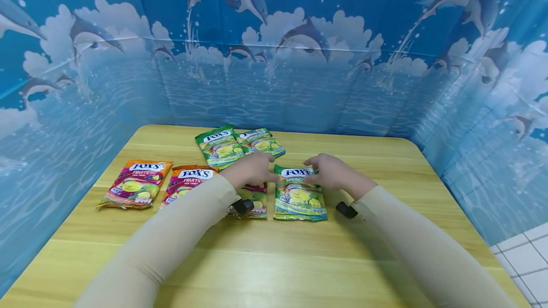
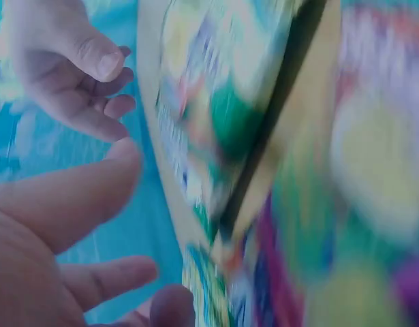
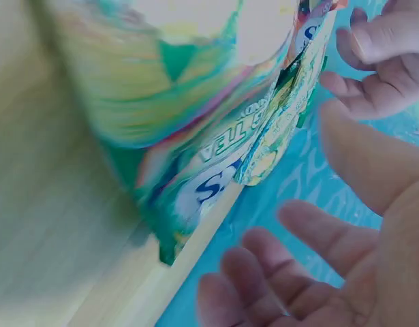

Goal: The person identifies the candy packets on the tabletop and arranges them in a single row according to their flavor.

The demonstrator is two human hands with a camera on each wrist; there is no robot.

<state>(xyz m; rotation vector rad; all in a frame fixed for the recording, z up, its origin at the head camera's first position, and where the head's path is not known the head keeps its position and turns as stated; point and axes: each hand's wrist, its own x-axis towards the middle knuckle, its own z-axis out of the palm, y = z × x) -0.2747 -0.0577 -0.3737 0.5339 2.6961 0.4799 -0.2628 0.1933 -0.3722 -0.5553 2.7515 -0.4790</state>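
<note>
A green Fox's candy bag (image 1: 299,201) lies flat on the table with its printed front up. At its upper left corner is my left hand (image 1: 252,170), fingers loosely spread. My right hand (image 1: 331,171) is at the upper right corner, its thumb overlapping the bag in the head view. Both wrist views show relaxed, parted fingers, with the left hand (image 2: 52,252) and the right hand (image 3: 352,272) beside the bags and gripping nothing. Below my left hand, a purple-and-green Fox's bag (image 1: 259,201) is partly hidden by the hand and the wrist camera.
To the left lie two orange-and-purple Fox's fruit candy bags, one whole (image 1: 134,184) and one (image 1: 184,182) partly behind my left sleeve. Two more green bags (image 1: 219,147) (image 1: 261,141) overlap near the back edge. A dolphin-printed curtain (image 1: 282,89) surrounds the wooden table (image 1: 274,270).
</note>
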